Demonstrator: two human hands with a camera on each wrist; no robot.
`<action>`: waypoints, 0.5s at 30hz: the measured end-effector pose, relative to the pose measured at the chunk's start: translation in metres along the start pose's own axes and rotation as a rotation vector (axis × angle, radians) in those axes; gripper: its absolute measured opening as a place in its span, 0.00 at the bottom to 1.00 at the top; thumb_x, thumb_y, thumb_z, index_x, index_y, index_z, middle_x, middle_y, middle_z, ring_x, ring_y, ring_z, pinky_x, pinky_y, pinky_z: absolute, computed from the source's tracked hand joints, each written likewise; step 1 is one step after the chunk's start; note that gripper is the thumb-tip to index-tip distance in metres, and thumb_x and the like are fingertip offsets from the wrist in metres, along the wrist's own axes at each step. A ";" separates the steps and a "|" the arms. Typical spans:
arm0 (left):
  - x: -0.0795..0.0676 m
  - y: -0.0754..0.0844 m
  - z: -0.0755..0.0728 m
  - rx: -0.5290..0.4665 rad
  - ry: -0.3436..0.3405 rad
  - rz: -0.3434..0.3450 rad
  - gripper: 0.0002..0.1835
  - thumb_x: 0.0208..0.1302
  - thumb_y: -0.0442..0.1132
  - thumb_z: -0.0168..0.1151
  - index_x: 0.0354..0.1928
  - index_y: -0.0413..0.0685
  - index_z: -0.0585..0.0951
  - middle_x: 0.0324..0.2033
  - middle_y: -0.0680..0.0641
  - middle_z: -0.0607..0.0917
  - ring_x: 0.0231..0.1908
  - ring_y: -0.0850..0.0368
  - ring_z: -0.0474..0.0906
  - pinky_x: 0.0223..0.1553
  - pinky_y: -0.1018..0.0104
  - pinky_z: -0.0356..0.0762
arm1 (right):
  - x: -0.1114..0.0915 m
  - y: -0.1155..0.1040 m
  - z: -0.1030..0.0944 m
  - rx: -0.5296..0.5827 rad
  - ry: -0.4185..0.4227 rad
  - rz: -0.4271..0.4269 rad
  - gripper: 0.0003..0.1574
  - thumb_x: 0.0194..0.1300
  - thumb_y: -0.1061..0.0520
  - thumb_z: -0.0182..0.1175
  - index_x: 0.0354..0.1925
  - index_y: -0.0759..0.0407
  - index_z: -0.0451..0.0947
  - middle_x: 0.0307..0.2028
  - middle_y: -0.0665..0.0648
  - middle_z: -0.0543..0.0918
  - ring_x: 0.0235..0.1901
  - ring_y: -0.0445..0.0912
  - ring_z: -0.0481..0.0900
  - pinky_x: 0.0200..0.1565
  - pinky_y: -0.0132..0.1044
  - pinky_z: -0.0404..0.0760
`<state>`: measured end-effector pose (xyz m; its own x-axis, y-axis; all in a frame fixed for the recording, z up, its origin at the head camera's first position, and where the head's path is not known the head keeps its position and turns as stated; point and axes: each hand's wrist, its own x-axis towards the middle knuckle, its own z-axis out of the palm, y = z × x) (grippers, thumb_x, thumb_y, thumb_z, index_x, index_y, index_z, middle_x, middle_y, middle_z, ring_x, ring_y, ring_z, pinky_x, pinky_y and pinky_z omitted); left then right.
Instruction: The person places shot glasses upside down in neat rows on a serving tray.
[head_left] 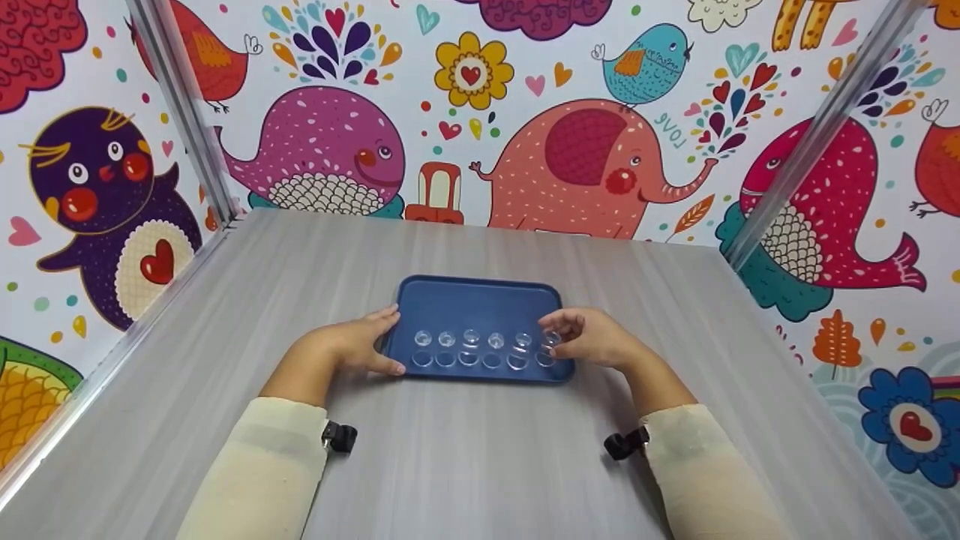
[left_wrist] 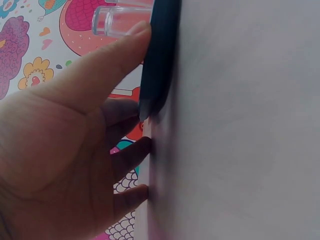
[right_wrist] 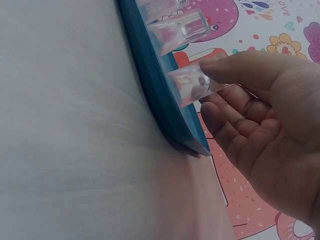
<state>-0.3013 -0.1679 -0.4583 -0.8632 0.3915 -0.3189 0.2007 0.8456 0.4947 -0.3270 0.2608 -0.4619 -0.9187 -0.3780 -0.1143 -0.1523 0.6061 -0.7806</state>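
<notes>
Several small clear shot glasses stand in one row across a blue rectangular tray, their narrower ends up. My right hand pinches the rightmost shot glass between thumb and fingers, near its upper end. In the right wrist view its lower end is right at the tray's surface. At the tray's left side, my left hand lies spread, its thumb touching the rim by the near corner. The other left fingers reach along the side, fairly straight, as the left wrist view shows.
The tray lies on a light grey wood-grain table. Walls with colourful animal cartoons stand behind and at both sides, with metal posts at the corners. A black strap-on device sits at each wrist.
</notes>
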 end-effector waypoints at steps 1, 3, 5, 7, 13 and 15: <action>0.000 0.000 0.000 0.000 -0.001 -0.002 0.60 0.65 0.61 0.75 0.87 0.47 0.51 0.88 0.47 0.45 0.87 0.36 0.42 0.86 0.35 0.45 | 0.000 0.000 0.000 0.000 -0.001 0.002 0.30 0.63 0.60 0.76 0.63 0.54 0.85 0.51 0.55 0.88 0.51 0.51 0.82 0.51 0.35 0.87; 0.000 0.000 0.000 0.001 0.000 -0.001 0.60 0.65 0.61 0.75 0.87 0.47 0.51 0.88 0.47 0.45 0.87 0.36 0.42 0.86 0.36 0.45 | -0.001 -0.001 0.000 0.001 -0.001 0.009 0.30 0.62 0.60 0.77 0.62 0.53 0.86 0.51 0.54 0.89 0.51 0.50 0.82 0.51 0.35 0.88; 0.000 0.000 0.001 0.004 0.002 0.006 0.60 0.64 0.61 0.75 0.87 0.46 0.51 0.88 0.46 0.45 0.87 0.36 0.43 0.86 0.35 0.45 | -0.002 -0.001 0.000 0.002 -0.004 -0.003 0.30 0.62 0.60 0.77 0.62 0.54 0.86 0.51 0.54 0.89 0.51 0.50 0.82 0.50 0.34 0.87; 0.000 -0.001 0.000 0.001 0.003 0.011 0.60 0.64 0.61 0.76 0.87 0.45 0.51 0.88 0.46 0.46 0.87 0.36 0.43 0.86 0.36 0.45 | -0.002 0.000 0.000 0.006 -0.003 -0.027 0.30 0.61 0.60 0.78 0.62 0.56 0.85 0.51 0.55 0.89 0.50 0.49 0.83 0.49 0.32 0.86; -0.001 -0.004 -0.002 0.010 0.005 0.028 0.59 0.65 0.61 0.75 0.86 0.44 0.52 0.88 0.44 0.46 0.86 0.34 0.43 0.85 0.33 0.46 | 0.001 0.000 -0.003 0.056 0.070 -0.063 0.28 0.69 0.52 0.73 0.62 0.62 0.84 0.49 0.58 0.90 0.47 0.48 0.85 0.48 0.30 0.85; 0.000 -0.005 -0.003 0.010 0.017 0.041 0.57 0.67 0.60 0.73 0.86 0.42 0.53 0.88 0.43 0.48 0.86 0.33 0.44 0.85 0.33 0.46 | 0.001 -0.001 -0.004 0.068 0.120 -0.032 0.27 0.73 0.48 0.70 0.62 0.61 0.84 0.48 0.59 0.89 0.48 0.50 0.84 0.50 0.34 0.86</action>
